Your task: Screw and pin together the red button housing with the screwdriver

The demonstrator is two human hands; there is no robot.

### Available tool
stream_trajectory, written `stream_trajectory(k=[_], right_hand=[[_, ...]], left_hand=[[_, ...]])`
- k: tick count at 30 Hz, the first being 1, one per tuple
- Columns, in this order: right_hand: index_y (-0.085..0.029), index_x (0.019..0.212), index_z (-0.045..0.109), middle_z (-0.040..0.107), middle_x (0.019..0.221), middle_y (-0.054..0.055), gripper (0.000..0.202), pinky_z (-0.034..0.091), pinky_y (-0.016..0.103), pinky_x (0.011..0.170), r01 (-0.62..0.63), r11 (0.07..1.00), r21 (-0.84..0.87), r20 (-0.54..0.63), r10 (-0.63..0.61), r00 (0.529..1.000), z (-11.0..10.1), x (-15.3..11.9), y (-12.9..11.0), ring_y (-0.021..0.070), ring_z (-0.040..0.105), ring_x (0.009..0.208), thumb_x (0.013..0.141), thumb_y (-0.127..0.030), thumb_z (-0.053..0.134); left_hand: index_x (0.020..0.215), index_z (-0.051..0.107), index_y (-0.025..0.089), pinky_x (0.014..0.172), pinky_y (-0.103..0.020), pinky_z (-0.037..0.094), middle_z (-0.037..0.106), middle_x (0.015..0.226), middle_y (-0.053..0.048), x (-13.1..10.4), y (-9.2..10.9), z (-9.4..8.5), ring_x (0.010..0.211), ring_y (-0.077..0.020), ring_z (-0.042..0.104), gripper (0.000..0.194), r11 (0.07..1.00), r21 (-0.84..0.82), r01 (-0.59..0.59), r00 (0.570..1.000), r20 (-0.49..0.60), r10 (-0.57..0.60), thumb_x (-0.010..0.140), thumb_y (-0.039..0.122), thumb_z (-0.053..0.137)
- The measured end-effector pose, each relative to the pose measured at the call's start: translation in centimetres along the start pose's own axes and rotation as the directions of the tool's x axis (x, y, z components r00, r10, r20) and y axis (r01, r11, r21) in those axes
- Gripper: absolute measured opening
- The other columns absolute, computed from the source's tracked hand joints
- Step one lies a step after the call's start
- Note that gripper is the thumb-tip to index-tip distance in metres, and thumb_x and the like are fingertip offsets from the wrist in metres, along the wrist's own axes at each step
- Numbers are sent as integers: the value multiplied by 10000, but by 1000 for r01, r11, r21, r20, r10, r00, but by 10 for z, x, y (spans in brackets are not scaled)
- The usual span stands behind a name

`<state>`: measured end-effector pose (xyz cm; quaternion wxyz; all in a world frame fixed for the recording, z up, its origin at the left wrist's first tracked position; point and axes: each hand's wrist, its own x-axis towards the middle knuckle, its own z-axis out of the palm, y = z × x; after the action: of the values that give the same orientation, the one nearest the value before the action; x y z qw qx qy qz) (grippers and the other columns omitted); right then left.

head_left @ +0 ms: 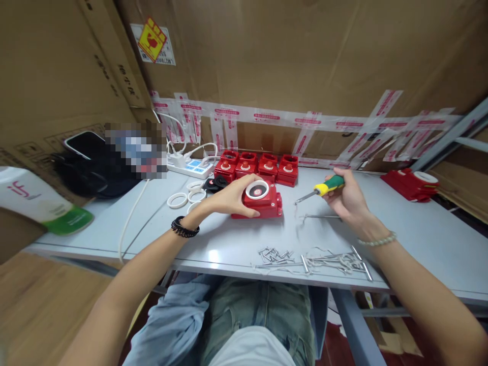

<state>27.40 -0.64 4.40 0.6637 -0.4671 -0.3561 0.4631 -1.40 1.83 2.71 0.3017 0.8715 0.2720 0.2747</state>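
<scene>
My left hand is wrapped round a red box-shaped device that rests on the table. On the side facing me, the device bears a white ring around a black disc. In my right hand is a screwdriver with a green and yellow handle, its shaft pointing left, apart from the device. Below that hand lies a thin metal rod on the table. Loose white rings and black round parts lie left of my left hand.
Several red devices stand in a row at the back; another red device lies far right. Near the front edge are small metal pins and T-shaped rods. A power strip, black bag and white-green tube stand left.
</scene>
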Motion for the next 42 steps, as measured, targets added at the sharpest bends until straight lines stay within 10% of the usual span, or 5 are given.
stream_trajectory(k=[12,19,42], right_hand=[[-202,564,553,497,447,-38,224,390,199,378,-99,993,60,-88,104,991,2,-2,1,67,404,364,753,-309,609],[-189,575,548,528,464,-31,240,380,186,368,-93,993,68,-53,97,994,7,-9,0,68,434,376,787,-292,586],[-181,583,587,535,515,-22,248,424,211,401,225,969,101,-86,-217,972,7,-18,0,93,516,441,763,-344,636]], left_hand=[[1357,453,237,1011,-531,392,545,1326,-127,-3,2,7,1227,-350,497,795,943,326,68,996,32,-83,672,437,805],[1138,630,213,963,-398,406,688,1138,-56,7,42,39,1051,-219,577,380,965,164,-202,968,-116,223,834,424,713],[825,741,204,643,-281,448,749,844,-40,6,34,43,720,-141,603,192,992,-11,-125,934,-339,114,863,375,662]])
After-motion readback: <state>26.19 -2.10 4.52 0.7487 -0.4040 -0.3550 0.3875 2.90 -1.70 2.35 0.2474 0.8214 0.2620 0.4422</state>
